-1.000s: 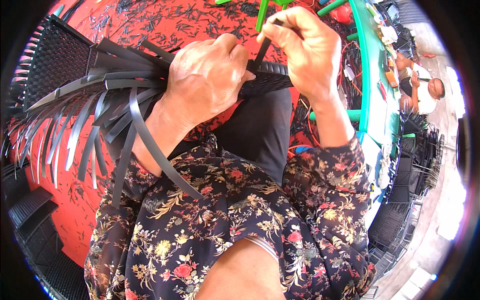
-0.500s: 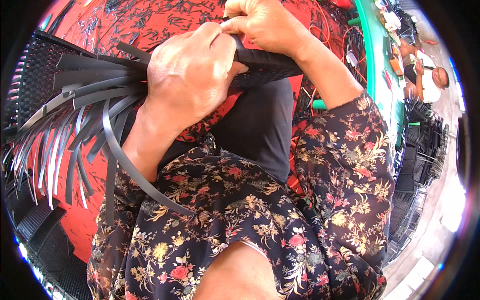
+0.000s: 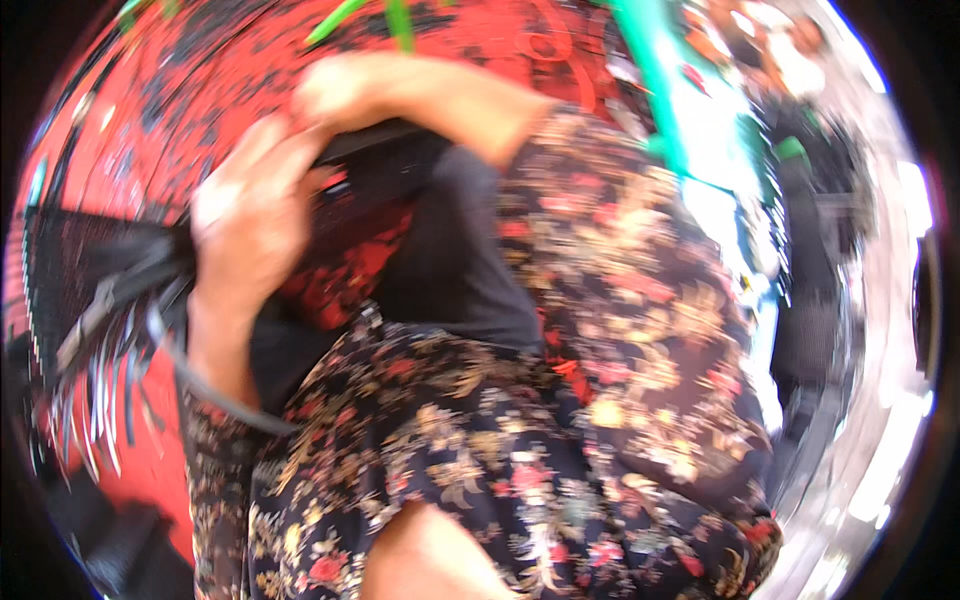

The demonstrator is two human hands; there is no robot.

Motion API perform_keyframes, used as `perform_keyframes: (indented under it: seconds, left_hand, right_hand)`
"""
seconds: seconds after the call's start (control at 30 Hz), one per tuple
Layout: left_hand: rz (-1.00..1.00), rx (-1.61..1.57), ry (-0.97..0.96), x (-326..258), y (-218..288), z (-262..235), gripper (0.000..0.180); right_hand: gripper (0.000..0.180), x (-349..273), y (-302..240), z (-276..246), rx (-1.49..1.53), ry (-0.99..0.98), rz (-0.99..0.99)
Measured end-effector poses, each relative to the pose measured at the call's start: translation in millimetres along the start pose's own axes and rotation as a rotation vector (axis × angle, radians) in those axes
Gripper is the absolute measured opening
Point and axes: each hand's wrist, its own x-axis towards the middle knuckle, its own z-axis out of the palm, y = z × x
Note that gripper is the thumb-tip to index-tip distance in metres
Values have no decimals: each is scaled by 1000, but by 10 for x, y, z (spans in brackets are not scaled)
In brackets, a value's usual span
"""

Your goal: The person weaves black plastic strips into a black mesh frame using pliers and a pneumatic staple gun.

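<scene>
Floor in red is strewn with dark scraps, and at its right the green edge of a table is seen. Well in from that edge, above the floor, a dark band is held out in front of the black-trousered legs; to its left, beyond the hand, black strips are fanned out and hang down. Steadiness of the band seems to be what matters: it is best pinned firmly, with any pull made evenly and without twist, and the long curved strip beside the left forearm kept from snagging. The right forearm is carried across the front, elbow out to the right; the left is extended forward. The left hand is closed around the band, back uppermost. The right hand is brought against or just beside it, fingers curled; through the blur, whether anything is pinched cannot be told.
</scene>
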Motion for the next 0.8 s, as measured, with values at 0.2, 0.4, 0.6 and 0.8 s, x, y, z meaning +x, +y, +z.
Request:
perform_keyframes:
  seconds: [0.2, 0.4, 0.6, 0.8]
  left_hand:
    - [-28, -153, -82, -19, -142, -23, 23]
    - [-77, -190, -99, -60, -230, -44, 20]
    - [-47, -166, -46, -122, -277, -177, 17]
    - [-5, -162, 55, -90, -223, -105, 13]
  right_hand:
    - [34, -310, -491, -283, 67, 488, 634]
    - [53, -3014, -923, 99, -209, 901, 1287]
    - [91, -4690, -2044, 592, -338, 241, 2045]
    - [66, -6199, -1930, 1614, 164, 548, 1965]
